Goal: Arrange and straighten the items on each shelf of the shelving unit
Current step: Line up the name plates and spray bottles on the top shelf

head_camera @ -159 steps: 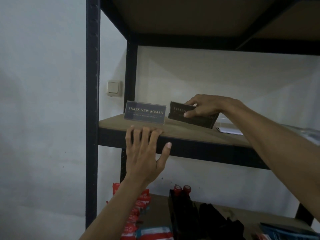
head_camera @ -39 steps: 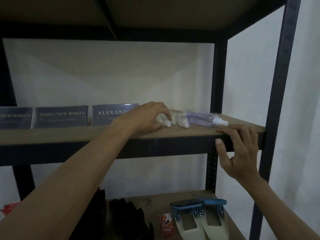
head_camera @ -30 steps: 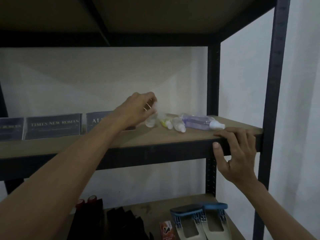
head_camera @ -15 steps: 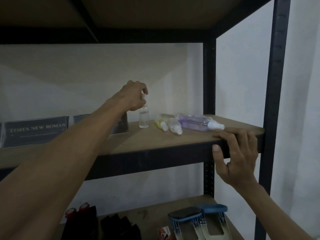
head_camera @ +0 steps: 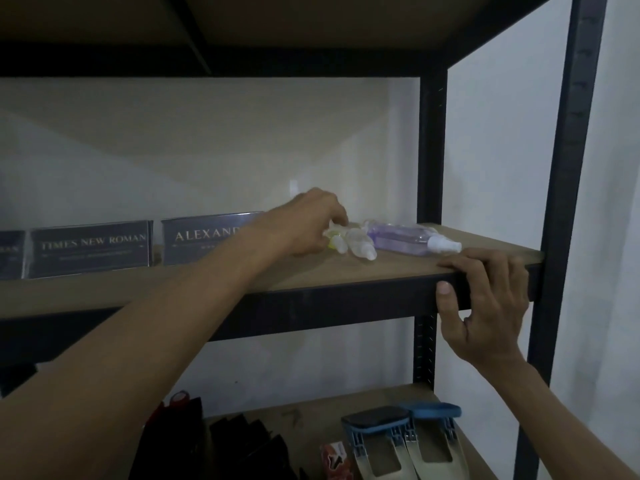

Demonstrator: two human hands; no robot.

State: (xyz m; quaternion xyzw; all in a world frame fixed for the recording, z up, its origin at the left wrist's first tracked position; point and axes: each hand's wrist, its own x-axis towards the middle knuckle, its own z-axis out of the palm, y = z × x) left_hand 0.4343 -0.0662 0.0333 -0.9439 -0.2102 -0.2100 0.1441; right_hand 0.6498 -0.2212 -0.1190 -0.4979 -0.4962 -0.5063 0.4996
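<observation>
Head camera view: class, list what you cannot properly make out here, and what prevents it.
Head view:
Rest of the name on the dark "ALEXAND" nameplate: covered by the left forearm.
Leftmost dark nameplate: cut off by the left frame edge.
Left hand's grip on the small yellowish plastic bottle: fingertips hidden behind the hand.
Black folded items on the lower shelf: too dim to identify.

On the upper shelf (head_camera: 363,271), three plates stand in a row at the left: one cut off by the frame edge (head_camera: 10,254), the TIMES NEW ROMAN plate (head_camera: 90,247) beside it, and the ALEXAND plate (head_camera: 204,240) rightmost. The left hand (head_camera: 311,226) lies before that plate's right end and grips the small bottles (head_camera: 360,242), which lie just left of a larger lying bottle (head_camera: 405,239). The right hand (head_camera: 485,306) grips the shelf's front edge, before the larger bottle. On the lower shelf (head_camera: 301,415), two hole punches (head_camera: 377,415) lie side by side at the right.
</observation>
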